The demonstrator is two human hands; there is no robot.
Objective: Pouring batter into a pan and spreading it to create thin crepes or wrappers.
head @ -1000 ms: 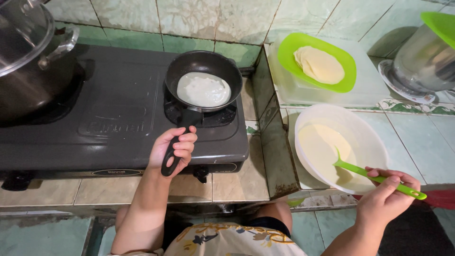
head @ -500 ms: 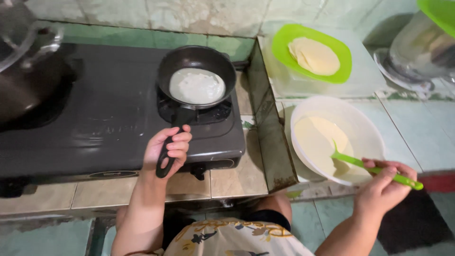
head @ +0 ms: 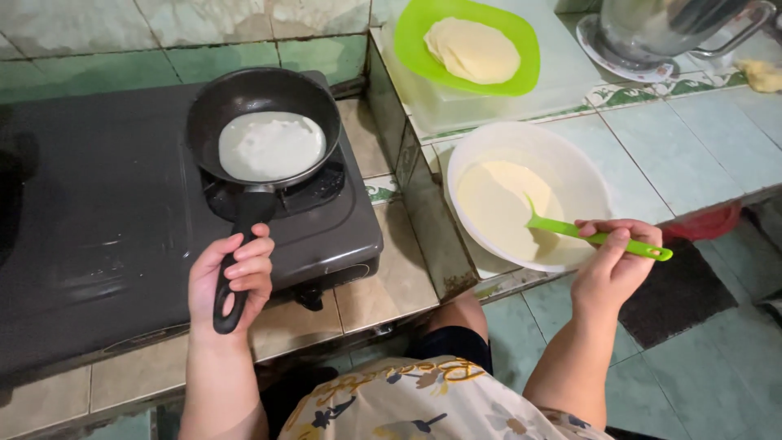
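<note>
Frying pan [head: 265,122] sits on the right burner of the dark gas stove [head: 98,220], which fills the left part of the view; inside the pan we see a round, pale, flat crepe [head: 271,145] covering most of the base; the pan's black handle [head: 240,253] runs down toward us over the stove's front edge. Our left hand [head: 230,277] has its grip closed around that handle, fingers wrapped over the top and thumb on the far side, so the handle's end pokes out below the palm; the hand hovers over the tiled surface [head: 391,269] in front of the stove.

Moving right, a raised tiled ledge carries a bright green plate [head: 521,45] with a stack of finished pale crepes [head: 474,49] on it, well behind everything else; nearer to us stands a white bowl [head: 586,175] holding pale batter [head: 497,208], which pools toward its left side. A green ladle [head: 570,231] dips its scoop into that batter while its handle slants out over the bowl's right rim; our right hand [head: 615,265] has its grip closed on the handle near its outer end, fingers curled over it and thumb beneath, just beside the bowl's rim. At the far upper right we see a clear blender jug [head: 676,28] on a round base.
</note>
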